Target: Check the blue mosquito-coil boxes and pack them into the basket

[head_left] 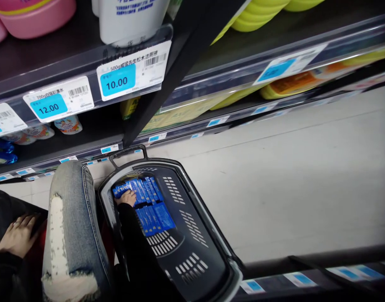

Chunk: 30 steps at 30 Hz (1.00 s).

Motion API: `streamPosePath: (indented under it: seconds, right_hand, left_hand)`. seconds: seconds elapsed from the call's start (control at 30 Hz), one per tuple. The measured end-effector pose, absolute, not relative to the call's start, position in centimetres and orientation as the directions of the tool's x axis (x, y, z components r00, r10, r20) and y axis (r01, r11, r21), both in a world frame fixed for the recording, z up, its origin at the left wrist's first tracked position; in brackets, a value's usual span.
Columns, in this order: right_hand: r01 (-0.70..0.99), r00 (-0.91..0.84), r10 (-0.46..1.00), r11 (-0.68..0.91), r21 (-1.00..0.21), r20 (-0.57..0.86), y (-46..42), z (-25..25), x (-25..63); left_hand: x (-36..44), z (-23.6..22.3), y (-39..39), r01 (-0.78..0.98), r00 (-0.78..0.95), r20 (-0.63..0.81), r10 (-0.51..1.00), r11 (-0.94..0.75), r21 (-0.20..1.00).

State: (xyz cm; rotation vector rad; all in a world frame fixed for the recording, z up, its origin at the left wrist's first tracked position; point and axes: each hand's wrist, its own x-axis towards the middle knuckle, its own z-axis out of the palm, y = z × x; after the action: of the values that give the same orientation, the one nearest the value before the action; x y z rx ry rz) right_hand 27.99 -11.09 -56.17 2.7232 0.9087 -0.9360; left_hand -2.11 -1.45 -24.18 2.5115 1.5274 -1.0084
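A dark shopping basket (192, 184) with slotted walls and a grey rim stands on the floor beside my knee. Inside it, blue packets (159, 216) of the same kind lie in two neat rows. My right hand (127, 197) reaches into the basket, its fingers curled over the packets at the left end of the far row. The grip is partly hidden, but the fingers seem closed on a blue packet. Over at the lower left, my left hand (17, 235), with a ring on one finger, lies flat on my dark-clad leg and holds nothing.
My knee in ripped jeans (71, 209) is left of the basket. Shelves with price tags (134, 73) run along the far side, carrying a white bottle (132, 21), pink bottles (37, 19) and yellow containers (258, 14). Pale floor (293, 167) lies right; another tagged shelf edge (274, 285) is lower right.
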Motion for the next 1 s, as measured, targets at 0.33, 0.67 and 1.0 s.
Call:
streamPosePath:
  seconds: [0.33, 0.67, 1.0]
  right_hand:
    - [0.631, 0.568, 0.567, -0.765, -0.126, -0.596, -11.3, -56.7, 27.6]
    - [0.618, 0.545, 0.543, -0.775, -0.132, -0.639, -11.0, -56.7, 27.2]
    - [0.558, 0.57, 0.483, -0.821, -0.118, -0.665, -10.0, -53.7, 28.0]
  left_hand:
    - [-2.3, -24.9, -1.2, 0.776, 0.336, -0.543, 0.769, -0.553, -0.303]
    - [-2.0, -25.0, -1.1, 0.768, 0.328, -0.551, 0.768, -0.556, -0.318]
    - [-1.8, -25.3, -1.0, 0.822, 0.224, -0.613, 0.757, -0.485, -0.298]
